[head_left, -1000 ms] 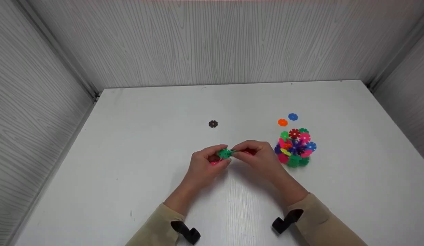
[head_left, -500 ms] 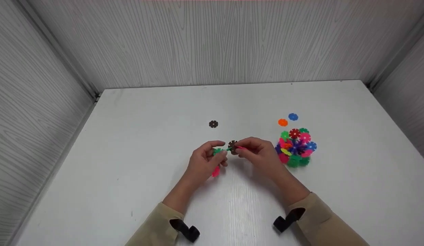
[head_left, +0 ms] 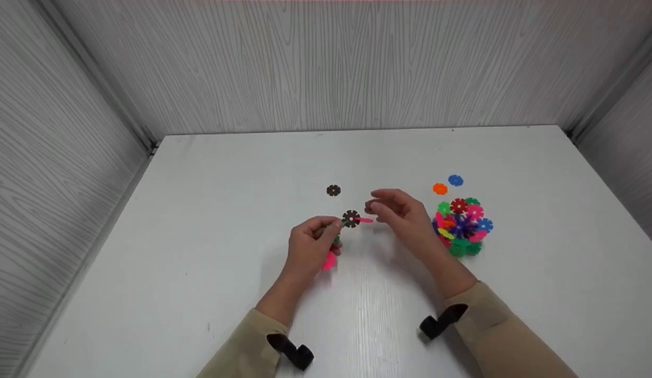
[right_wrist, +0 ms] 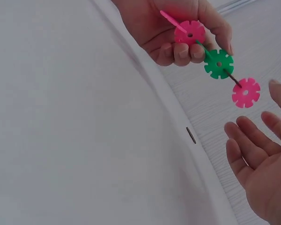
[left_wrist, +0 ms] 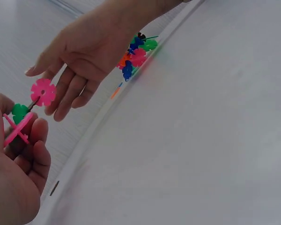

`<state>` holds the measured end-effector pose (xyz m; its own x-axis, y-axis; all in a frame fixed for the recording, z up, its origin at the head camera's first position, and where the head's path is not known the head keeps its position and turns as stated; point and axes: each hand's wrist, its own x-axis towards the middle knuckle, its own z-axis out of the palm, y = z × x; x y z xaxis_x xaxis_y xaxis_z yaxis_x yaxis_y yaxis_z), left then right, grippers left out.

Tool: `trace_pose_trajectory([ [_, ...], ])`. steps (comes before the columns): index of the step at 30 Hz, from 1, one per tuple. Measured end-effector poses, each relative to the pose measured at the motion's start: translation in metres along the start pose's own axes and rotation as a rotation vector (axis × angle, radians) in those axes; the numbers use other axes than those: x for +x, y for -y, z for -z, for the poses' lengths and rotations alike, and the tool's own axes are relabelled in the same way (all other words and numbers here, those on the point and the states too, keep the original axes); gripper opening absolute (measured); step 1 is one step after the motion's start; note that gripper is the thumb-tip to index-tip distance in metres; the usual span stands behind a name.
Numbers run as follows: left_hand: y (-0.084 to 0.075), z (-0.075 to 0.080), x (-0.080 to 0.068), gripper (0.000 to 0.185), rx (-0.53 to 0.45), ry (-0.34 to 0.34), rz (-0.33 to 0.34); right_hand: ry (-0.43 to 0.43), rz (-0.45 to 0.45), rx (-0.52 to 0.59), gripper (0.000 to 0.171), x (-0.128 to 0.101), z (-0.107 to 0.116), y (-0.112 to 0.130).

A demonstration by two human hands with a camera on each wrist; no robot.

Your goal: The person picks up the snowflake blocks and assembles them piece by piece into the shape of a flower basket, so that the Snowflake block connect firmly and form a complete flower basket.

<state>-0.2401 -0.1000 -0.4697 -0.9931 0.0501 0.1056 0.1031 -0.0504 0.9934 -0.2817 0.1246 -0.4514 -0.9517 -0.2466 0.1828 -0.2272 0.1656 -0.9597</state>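
My left hand pinches a small chain of snowflake discs just above the white table. In the right wrist view the chain runs from a pink disc in the fingers, through a green disc, to a free pink disc. A brown disc faces the head camera. My right hand hovers just right of the chain with relaxed fingers, holding nothing and not touching it. The left wrist view shows that hand spread behind the end pink disc.
A large ball of joined multicoloured discs stands right of my right hand. Loose orange and blue discs lie behind it, and a brown disc lies mid-table. Grey wood-grain walls enclose three sides of the table.
My right hand has let go of the disc chain, opened, and lifted away up and to the right. The left hand keeps the chain, which has turned so the brown disc shows.
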Motion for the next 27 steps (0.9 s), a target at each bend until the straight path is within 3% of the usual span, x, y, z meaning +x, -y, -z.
trace_pose_trajectory([
  [4, 0.000, 0.002, 0.001, 0.018, -0.017, -0.167, -0.051, -0.006, -0.090, -0.138, 0.035, 0.033, -0.007, -0.001],
  [10, 0.002, 0.000, 0.003, 0.018, -0.102, -0.334, -0.086, 0.135, -0.169, -0.280, 0.040, 0.067, -0.022, -0.008],
  [18, 0.001, -0.002, 0.002, 0.018, -0.110, -0.381, -0.093, 0.227, -0.163, -0.405, 0.052, 0.082, -0.032, -0.014],
  [27, 0.000, 0.011, 0.005, 0.016, -0.096, -0.382, -0.120, 0.311, -0.134, -0.440, 0.032, 0.079, -0.044, -0.011],
])
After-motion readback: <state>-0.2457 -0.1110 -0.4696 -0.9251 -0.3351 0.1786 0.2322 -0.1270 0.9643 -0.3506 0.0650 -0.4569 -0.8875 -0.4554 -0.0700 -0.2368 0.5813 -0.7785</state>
